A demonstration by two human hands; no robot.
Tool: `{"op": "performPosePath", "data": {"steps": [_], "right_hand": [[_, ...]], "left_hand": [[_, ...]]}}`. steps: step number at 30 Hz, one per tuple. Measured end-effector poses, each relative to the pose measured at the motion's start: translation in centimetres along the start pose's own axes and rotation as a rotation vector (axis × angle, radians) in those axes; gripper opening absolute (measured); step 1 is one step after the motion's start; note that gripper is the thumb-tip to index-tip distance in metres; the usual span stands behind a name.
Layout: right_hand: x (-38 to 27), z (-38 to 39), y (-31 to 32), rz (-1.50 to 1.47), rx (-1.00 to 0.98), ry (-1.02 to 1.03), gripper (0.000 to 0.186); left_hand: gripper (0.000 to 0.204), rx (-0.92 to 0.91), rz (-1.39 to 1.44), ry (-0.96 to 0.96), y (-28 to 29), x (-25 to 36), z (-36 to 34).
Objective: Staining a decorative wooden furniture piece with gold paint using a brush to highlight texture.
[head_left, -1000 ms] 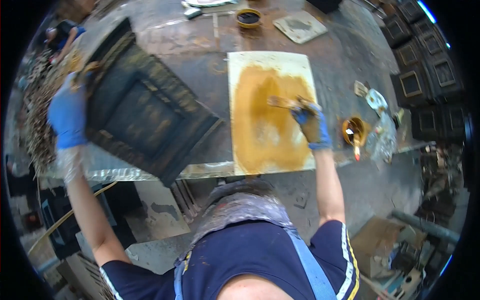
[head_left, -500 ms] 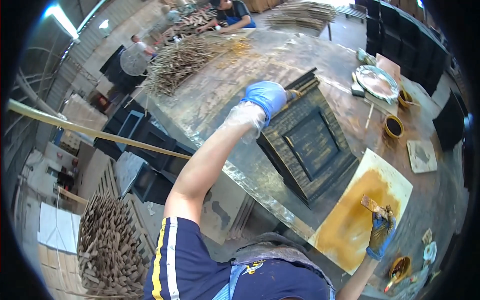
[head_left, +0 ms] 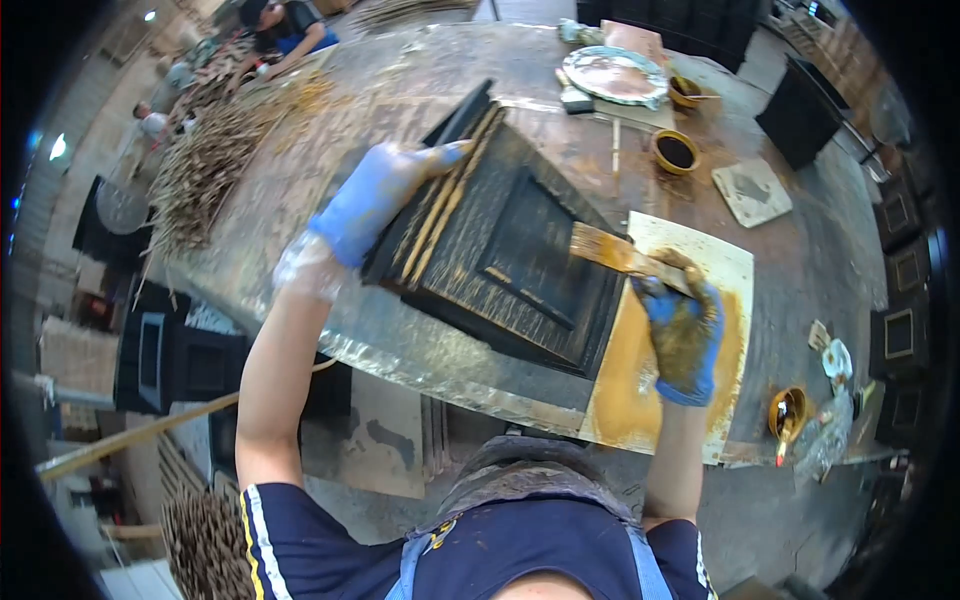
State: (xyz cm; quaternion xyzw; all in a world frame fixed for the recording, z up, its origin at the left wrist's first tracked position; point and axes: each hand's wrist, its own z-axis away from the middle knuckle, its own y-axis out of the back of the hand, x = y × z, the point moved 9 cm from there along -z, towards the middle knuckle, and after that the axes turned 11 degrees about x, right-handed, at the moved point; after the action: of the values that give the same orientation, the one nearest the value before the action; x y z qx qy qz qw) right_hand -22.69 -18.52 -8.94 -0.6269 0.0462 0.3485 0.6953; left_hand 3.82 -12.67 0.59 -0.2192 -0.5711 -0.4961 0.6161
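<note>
A black wooden box (head_left: 530, 250) with a recessed panel and yellowish streaks along its stepped edges stands tilted in the middle of the table. My left hand (head_left: 375, 195), in a blue glove, is closed around the stepped rim at its upper left. In my stained, blue-gloved right hand (head_left: 688, 325) is a flat brush (head_left: 603, 248). Its ochre bristles point left, over or against the right edge of the panel; I cannot tell whether they touch. Under that hand lies a white board (head_left: 732, 262) smeared with ochre stain.
Across the table (head_left: 410, 75) are a bowl of dark liquid (head_left: 676, 153), a round foil-edged tray (head_left: 615, 74) and a pale square slab (head_left: 752, 193). An ochre cup (head_left: 787, 410) with a brush sits at the right. Thin sticks (head_left: 215, 165) are heaped far left, near another person (head_left: 285, 35).
My right hand has lifted the brush from over the stained board to the box's panel. My left hand has shifted its hold on the rim, and the box is turned and tilted. The view has swung right.
</note>
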Motion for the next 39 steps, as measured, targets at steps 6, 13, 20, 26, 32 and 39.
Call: {"op": "performPosePath", "data": {"steps": [6, 13, 20, 26, 32, 39], "right_hand": [[2.7, -1.1, -2.6, -0.051, 0.061, 0.034, 0.029], [5.3, -2.8, -4.4, -0.081, 0.019, 0.058, 0.026], [6.1, -4.4, -4.5, -0.055, 0.083, 0.045, 0.025], [5.7, -4.9, -4.1, -0.017, 0.052, 0.07, 0.025], [5.0, -4.7, -3.3, -0.043, 0.105, 0.076, 0.025], [5.5, -5.0, -3.4, 0.015, 0.065, 0.042, 0.027]], "left_hand": [[0.03, 0.133, 0.096, -0.013, 1.0, -1.9, 1.8], [0.027, 0.162, 0.344, 0.066, 2.1, -3.5, 1.4], [0.024, 0.15, 0.349, 0.005, 1.9, -3.3, 1.0], [0.021, 0.175, 0.288, 0.006, 1.8, -3.2, 0.9], [0.023, 0.129, 0.378, 0.052, 1.1, -3.0, 1.2], [0.024, 0.141, 0.351, 0.079, 1.0, -2.9, 1.4]]}}
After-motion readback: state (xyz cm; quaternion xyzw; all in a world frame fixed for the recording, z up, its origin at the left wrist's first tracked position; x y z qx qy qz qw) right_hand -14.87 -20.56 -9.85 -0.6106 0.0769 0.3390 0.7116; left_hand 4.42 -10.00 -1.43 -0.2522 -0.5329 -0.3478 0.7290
